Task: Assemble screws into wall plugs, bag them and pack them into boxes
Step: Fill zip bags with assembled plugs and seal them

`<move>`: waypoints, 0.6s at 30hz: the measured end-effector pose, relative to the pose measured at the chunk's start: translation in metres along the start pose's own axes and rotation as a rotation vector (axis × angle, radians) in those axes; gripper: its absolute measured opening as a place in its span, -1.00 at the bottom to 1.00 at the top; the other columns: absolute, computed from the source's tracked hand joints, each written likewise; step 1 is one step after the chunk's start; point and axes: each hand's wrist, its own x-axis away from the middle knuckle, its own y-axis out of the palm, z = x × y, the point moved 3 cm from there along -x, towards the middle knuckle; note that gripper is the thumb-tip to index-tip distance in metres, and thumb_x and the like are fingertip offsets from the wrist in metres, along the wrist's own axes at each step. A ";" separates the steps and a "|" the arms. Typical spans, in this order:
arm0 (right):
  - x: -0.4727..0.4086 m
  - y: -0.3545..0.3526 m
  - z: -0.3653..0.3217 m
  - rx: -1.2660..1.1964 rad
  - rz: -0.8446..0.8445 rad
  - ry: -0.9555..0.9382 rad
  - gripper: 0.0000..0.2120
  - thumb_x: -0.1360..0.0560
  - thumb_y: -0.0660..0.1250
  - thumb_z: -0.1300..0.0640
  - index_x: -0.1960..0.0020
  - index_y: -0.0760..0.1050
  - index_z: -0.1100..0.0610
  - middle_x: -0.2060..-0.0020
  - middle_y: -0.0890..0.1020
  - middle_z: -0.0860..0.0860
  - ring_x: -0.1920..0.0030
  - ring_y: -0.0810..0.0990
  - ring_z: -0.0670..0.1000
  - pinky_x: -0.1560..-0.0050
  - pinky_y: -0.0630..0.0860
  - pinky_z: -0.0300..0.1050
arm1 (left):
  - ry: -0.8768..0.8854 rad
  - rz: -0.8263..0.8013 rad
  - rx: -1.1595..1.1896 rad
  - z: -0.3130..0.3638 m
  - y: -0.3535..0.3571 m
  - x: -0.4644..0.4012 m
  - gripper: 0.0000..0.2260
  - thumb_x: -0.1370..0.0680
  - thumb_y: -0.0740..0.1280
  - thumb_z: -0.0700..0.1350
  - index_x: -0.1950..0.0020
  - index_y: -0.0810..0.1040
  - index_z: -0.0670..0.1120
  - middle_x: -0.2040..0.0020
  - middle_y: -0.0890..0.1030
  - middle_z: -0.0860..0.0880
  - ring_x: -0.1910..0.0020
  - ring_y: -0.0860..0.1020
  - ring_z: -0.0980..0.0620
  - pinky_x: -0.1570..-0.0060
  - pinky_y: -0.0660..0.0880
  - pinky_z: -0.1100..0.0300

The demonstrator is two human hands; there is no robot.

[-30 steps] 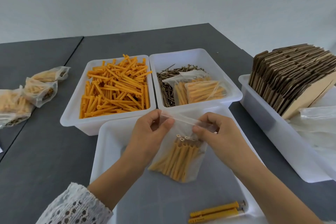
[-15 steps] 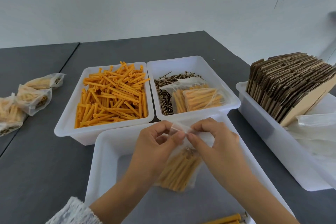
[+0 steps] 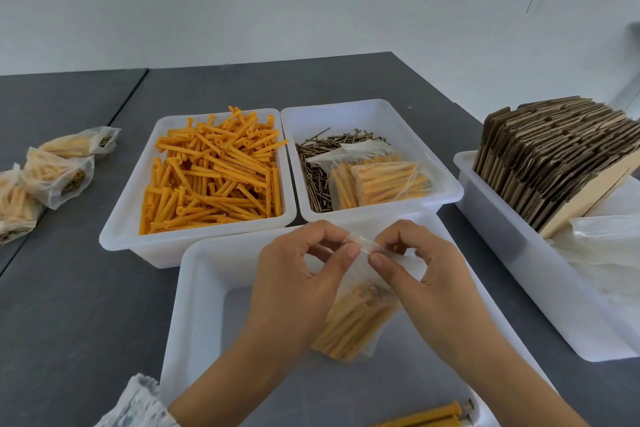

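- Two hands are pinching one clear bag (image 3: 360,308) at its top edge: the left hand (image 3: 298,284) and the right hand (image 3: 426,284), thumbs and forefingers closed on the thin film, almost meeting.
- One bag is hanging between them over the near tray (image 3: 194,288), holding a bundle of orange plugs with screw heads showing at the top; the count inside is unclear.
- Four white plastic trays are sitting on the dark grey tabletop (image 3: 69,305), smooth and rounded at the rims.
- One tray (image 3: 124,229) is holding a loose heap of orange ribbed plugs (image 3: 211,173), too many to count.
- One tray (image 3: 446,184) is carrying dark thin screws (image 3: 318,166) and two filled bags (image 3: 377,180).
- One tray (image 3: 502,246) at right is bearing a row of flat brown cardboard boxes (image 3: 547,156) standing on edge, beside crumpled clear film (image 3: 606,246).
- Three filled bags (image 3: 55,173) are lying at far left.
- Two assembled plugs (image 3: 429,418) are lying at the near tray's front edge.
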 end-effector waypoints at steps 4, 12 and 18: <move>0.000 0.002 -0.001 0.022 -0.027 -0.018 -0.87 -0.49 0.39 0.19 0.17 0.56 -0.02 0.23 0.59 -0.17 0.06 0.51 -0.10 0.05 0.36 -0.45 | 0.005 0.023 -0.007 0.001 -0.003 0.000 -0.87 -0.48 0.48 -0.11 0.21 0.62 0.11 0.24 0.62 0.26 0.18 0.56 0.24 0.30 0.39 0.46; 0.003 0.007 -0.004 0.030 -0.048 -0.028 -0.94 -0.43 0.30 -0.01 0.15 0.53 -0.07 0.20 0.56 -0.12 -0.01 0.49 0.07 -0.12 0.42 0.01 | 0.036 -0.025 0.030 0.003 -0.002 0.002 -0.88 -0.47 0.51 -0.15 0.22 0.67 0.06 0.30 0.61 0.19 0.41 0.48 0.32 0.39 0.34 0.51; 0.003 0.011 -0.006 0.114 -0.032 -0.090 -0.95 -0.47 0.29 0.06 0.16 0.48 -0.06 0.13 0.52 -0.23 0.00 0.42 -0.23 -0.01 0.28 -0.21 | 0.089 -0.038 -0.030 0.005 -0.001 0.003 -0.83 -0.49 0.49 -0.19 0.23 0.61 0.05 0.31 0.58 0.14 0.47 0.42 0.34 0.43 0.30 0.51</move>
